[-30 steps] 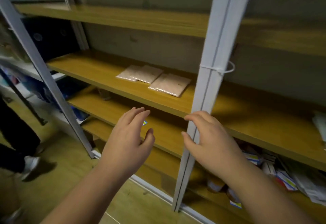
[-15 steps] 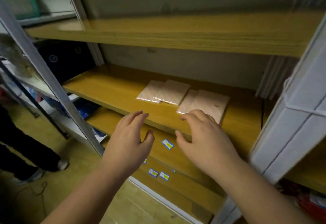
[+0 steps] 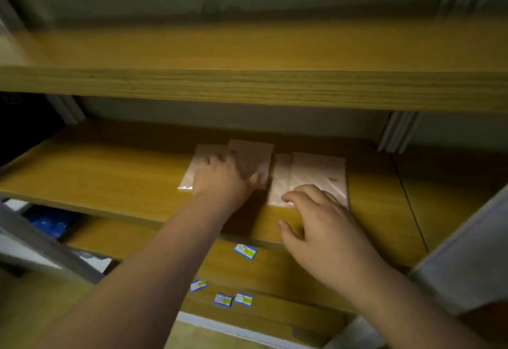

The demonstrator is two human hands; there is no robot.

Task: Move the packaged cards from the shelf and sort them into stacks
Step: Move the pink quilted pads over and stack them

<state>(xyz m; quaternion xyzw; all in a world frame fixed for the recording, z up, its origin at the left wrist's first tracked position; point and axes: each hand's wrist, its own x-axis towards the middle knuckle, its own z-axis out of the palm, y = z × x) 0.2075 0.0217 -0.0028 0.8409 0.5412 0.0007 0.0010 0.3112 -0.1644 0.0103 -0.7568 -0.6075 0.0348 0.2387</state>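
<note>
On the middle shelf (image 3: pixel 96 172) lie two pairs of packaged cards, long axes running back toward the wall. The left hand (image 3: pixel 220 180) rests on the left pair (image 3: pixel 247 156), seemingly gripping its near edge; the blur hides the fingers. The right hand (image 3: pixel 321 225), fingers loosely curled and holding nothing, touches the right pair (image 3: pixel 316 169).

The shelf (image 3: pixel 110 178) under my hands is wood-grain board, smooth with a faint sheen; the packaged cards (image 3: pixel 316 172) wear clear, glossy plastic wrap that catches light along the edges; the uprights (image 3: pixel 398 131) look like pale painted metal, matt; the small labels (image 3: pixel 245 251) below look like printed paper.
</note>
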